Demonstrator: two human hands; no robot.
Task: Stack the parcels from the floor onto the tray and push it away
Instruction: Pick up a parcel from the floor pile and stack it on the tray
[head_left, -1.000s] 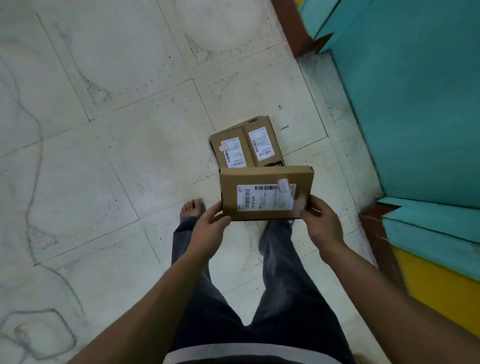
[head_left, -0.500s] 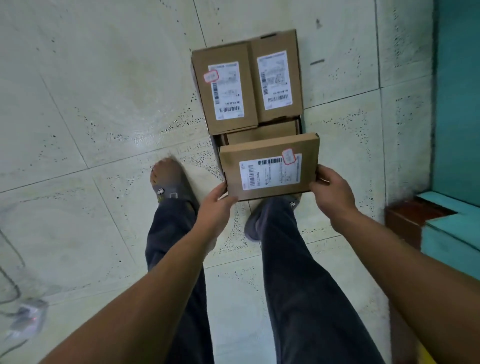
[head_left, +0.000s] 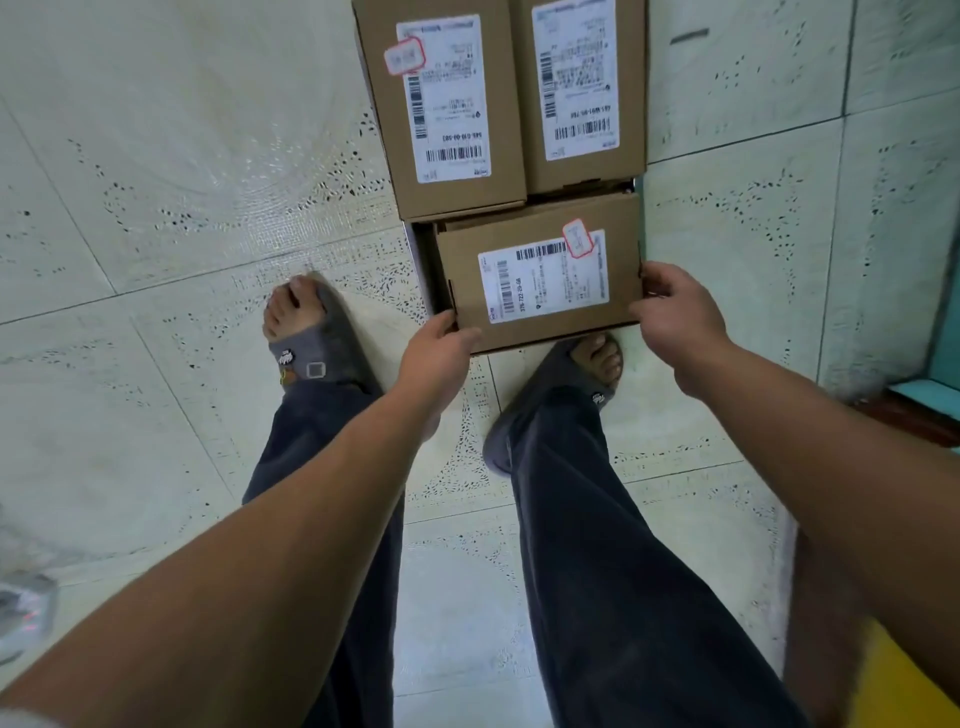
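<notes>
The left hand (head_left: 440, 358) and the right hand (head_left: 675, 318) hold a brown parcel (head_left: 540, 275) by its two sides. It is at the tray's (head_left: 422, 262) near edge, just before the far left parcel (head_left: 447, 104) and the far right parcel (head_left: 582, 88).

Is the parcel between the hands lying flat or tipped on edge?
Flat, label up: the parcel shows its whole top, left hand and right hand gripping its ends. Whether it rests on anything: cannot tell.
</notes>
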